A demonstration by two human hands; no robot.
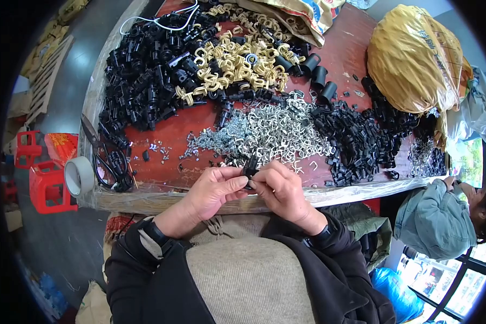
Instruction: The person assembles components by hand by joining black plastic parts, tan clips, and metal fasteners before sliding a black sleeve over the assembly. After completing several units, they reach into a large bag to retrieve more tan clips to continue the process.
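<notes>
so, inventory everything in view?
Table: 1, red, centre
Fittings: many, black, left
Clips: many, tan, far middle
Hooks: many, silver, middle
Small pieces: many, black, right
Cylinders: several, black, beside clips
Scissors: 1, black, left edge
Tape roll: 1, white, left edge
Stools: 2+, red, left floor
Wrapped sack: 1, yellow, far right
Bag: 1, blue, lower right
Co-worker: 1, teal jacket, right
Held part: 1, black, between hands
Left hand, right hand: 2, bare, near edge

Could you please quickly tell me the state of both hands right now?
Left hand: closed, holding a small black part.
Right hand: closed, pinching at that same part; whether it holds another piece cannot be told.
</notes>
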